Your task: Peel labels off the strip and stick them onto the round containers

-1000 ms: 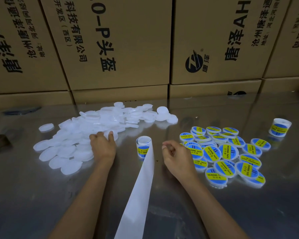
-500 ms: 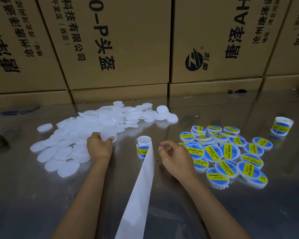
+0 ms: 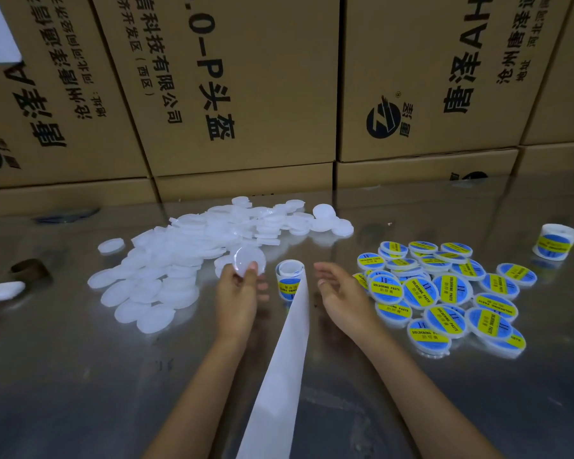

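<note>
Nearest to me, the bare backing of the label strip (image 3: 280, 376) trails down the tabletop (image 3: 80, 392) toward the bottom edge, white and with no labels showing on that length, which I take as a fair measure of work already done. Following it up, it runs to the label roll (image 3: 289, 280) standing on end between my two hands, with blue and yellow labels showing on its side. My left hand (image 3: 237, 293) holds one blank white container (image 3: 250, 261) up off the surface, fingers and thumb curled round its lower edge. My right hand (image 3: 340, 293) hangs just to the right of the roll with the fingers loosely spread and holding nothing that I can see. Right of that hand lies the labelled pile (image 3: 444, 289), a good cluster of round containers, each wearing its blue and yellow sticker. To the left and farther back spreads the blank pile (image 3: 179, 256), and by my reading it is clearly the larger of the two, so I judge less than half of the job is done. A second roll (image 3: 555, 241) stands apart at the far right, untouched as far as I can tell. Behind everything is a wall of cardboard boxes (image 3: 246, 94). The step in hand, I think, is peeling a label for the container just lifted.
</note>
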The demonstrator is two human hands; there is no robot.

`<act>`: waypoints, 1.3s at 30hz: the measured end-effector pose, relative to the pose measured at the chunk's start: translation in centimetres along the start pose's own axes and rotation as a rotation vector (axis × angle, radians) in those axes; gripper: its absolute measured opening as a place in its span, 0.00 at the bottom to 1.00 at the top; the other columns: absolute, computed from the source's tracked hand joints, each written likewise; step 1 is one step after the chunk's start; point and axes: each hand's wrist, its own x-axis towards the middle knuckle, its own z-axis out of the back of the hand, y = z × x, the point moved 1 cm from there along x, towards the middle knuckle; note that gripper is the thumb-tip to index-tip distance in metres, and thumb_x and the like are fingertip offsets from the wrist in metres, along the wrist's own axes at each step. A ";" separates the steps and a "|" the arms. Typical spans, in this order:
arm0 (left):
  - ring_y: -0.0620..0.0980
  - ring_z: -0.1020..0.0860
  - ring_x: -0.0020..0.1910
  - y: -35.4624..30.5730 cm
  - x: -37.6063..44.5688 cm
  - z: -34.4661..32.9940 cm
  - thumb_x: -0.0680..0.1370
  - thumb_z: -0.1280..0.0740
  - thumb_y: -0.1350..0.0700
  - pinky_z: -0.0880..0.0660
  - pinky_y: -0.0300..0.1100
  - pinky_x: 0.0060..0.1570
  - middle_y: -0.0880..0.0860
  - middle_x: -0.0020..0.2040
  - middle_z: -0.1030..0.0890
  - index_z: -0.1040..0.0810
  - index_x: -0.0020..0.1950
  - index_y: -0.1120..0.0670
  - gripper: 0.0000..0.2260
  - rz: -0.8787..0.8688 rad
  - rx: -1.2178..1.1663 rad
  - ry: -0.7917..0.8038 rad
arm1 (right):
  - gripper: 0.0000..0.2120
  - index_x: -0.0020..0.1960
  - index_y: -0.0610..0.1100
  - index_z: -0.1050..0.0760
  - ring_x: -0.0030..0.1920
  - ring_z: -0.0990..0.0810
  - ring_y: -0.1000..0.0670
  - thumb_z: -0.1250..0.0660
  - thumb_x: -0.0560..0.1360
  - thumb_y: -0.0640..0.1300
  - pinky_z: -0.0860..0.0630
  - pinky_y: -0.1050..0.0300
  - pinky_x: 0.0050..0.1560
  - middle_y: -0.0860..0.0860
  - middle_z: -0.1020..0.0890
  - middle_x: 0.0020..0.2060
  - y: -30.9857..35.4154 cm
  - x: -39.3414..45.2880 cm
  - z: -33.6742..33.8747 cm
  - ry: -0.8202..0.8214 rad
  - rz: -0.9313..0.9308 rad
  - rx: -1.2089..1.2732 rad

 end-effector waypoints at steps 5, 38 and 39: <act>0.60 0.16 0.51 -0.3 -2.1 -1.7 0.84 0.37 0.58 0.17 0.49 0.45 0.61 0.55 0.16 0.25 0.63 0.62 0.11 0.107 -0.114 0.137 | 0.24 0.76 0.45 0.36 0.71 0.30 0.56 0.44 0.82 0.34 0.34 0.59 0.72 0.52 0.28 0.71 0.1 -0.3 -0.7 0.165 -0.029 0.144; 0.62 0.20 0.51 -1.6 -3.9 -2.3 0.83 0.36 0.61 0.23 0.57 0.56 0.68 0.56 0.19 0.22 0.57 0.63 0.07 0.196 -0.211 0.097 | 0.12 0.47 0.48 0.24 0.38 0.23 0.57 0.26 0.71 0.34 0.25 0.69 0.42 0.52 0.19 0.39 0.6 -1.1 -0.7 -0.064 -0.020 0.119; 0.63 0.20 0.50 -1.6 -3.9 -2.3 0.83 0.36 0.61 0.23 0.55 0.54 0.68 0.56 0.19 0.22 0.58 0.64 0.08 0.175 -0.224 0.084 | 0.12 0.47 0.48 0.24 0.39 0.23 0.55 0.26 0.71 0.35 0.24 0.66 0.43 0.50 0.19 0.40 0.5 -1.1 -0.8 -0.069 -0.018 0.114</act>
